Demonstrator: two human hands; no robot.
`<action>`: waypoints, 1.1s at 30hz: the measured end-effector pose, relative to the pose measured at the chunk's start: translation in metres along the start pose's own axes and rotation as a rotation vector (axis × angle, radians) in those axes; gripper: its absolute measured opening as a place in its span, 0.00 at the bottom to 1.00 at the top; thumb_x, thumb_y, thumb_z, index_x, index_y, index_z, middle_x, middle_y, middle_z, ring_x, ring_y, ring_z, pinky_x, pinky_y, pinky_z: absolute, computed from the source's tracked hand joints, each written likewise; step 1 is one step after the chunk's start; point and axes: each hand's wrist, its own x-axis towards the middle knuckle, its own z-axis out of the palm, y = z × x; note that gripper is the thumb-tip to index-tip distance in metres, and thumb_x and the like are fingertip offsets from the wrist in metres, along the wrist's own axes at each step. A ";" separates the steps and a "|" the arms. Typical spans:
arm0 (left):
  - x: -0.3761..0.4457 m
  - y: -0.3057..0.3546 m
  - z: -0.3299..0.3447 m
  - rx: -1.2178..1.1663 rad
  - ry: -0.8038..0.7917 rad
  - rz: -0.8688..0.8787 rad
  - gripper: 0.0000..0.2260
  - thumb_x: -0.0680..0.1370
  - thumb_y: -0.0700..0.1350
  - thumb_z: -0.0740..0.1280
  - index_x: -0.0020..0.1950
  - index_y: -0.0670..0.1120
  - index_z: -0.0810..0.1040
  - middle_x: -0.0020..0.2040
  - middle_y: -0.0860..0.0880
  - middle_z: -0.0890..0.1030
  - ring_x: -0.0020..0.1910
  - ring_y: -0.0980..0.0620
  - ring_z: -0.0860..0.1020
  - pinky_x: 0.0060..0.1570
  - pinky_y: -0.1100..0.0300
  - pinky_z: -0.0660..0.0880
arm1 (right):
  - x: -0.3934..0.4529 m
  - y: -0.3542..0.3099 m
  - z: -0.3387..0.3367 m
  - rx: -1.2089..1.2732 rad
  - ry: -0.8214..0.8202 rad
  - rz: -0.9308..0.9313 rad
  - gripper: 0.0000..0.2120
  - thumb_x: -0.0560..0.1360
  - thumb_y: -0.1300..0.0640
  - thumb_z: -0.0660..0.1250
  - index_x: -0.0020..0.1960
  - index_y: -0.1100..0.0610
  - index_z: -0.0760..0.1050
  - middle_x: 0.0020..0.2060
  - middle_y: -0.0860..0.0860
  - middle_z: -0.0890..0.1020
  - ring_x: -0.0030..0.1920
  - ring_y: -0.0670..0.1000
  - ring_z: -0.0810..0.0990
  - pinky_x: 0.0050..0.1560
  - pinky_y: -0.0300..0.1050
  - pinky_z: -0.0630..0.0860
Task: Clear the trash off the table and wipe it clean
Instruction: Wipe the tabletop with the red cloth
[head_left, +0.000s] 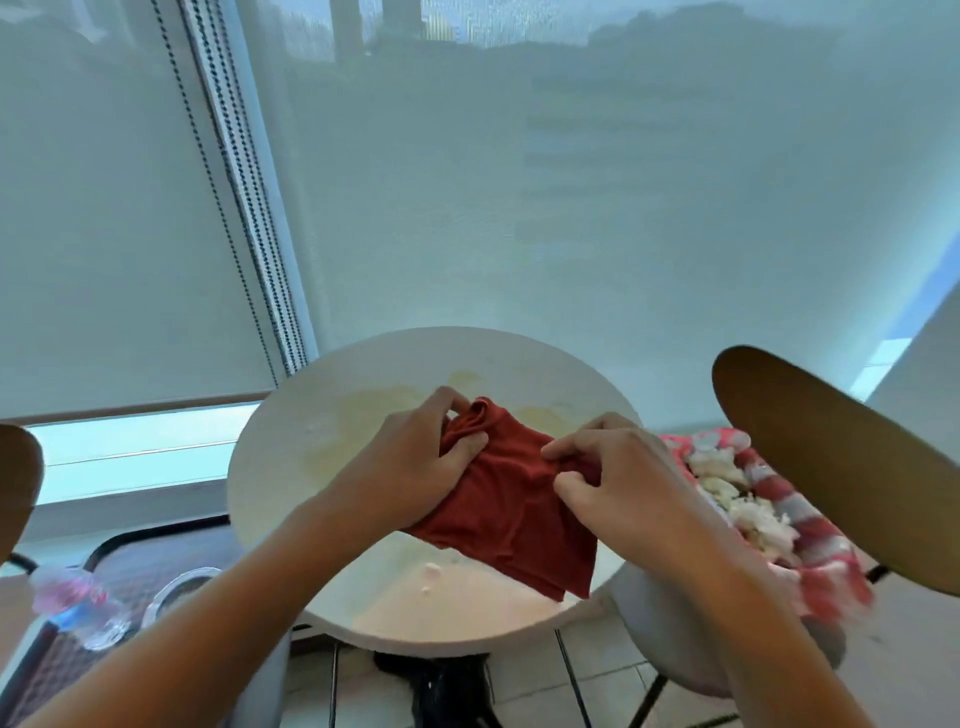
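A rust-red cloth (511, 499) is held over the middle of the round white tabletop (291, 467), gripped on both sides: the fingers of the left hand (415, 462) are closed on its bunched upper left corner, and the fingers of the right hand (602, 467) are pinched shut on its right edge. The cloth's lower corner hangs toward the near rim. Yellowish smears are seen on the far half of the tabletop, which lies open up to the window blind. A small white scrap (431, 571) lies near the front edge. At the right, just beside the rim, a red-and-white bag (810, 540) filled with crumpled white trash (748, 499) rests on a chair (831, 457). At lower left, a plastic bottle (72, 597) and a clear container (179, 587) are seen below the tabletop.
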 end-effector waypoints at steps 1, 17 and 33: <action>0.004 0.006 0.007 -0.001 -0.011 0.000 0.10 0.78 0.56 0.67 0.58 0.57 0.73 0.47 0.54 0.81 0.40 0.62 0.77 0.39 0.73 0.67 | 0.001 0.008 -0.005 0.002 0.000 0.013 0.12 0.75 0.57 0.67 0.53 0.44 0.83 0.50 0.39 0.75 0.48 0.37 0.77 0.44 0.24 0.68; 0.082 0.038 0.089 0.084 -0.062 0.083 0.15 0.79 0.57 0.66 0.64 0.56 0.74 0.55 0.56 0.77 0.52 0.58 0.77 0.57 0.57 0.75 | 0.030 0.098 -0.012 -0.217 -0.024 -0.038 0.16 0.77 0.49 0.67 0.64 0.46 0.77 0.59 0.46 0.72 0.61 0.48 0.73 0.63 0.41 0.70; 0.064 -0.024 0.046 0.116 0.055 0.010 0.08 0.82 0.50 0.62 0.58 0.58 0.78 0.56 0.63 0.76 0.56 0.63 0.75 0.60 0.58 0.72 | 0.088 0.092 0.064 -0.423 -0.236 -0.030 0.41 0.77 0.27 0.37 0.82 0.49 0.40 0.81 0.46 0.39 0.79 0.46 0.33 0.79 0.51 0.36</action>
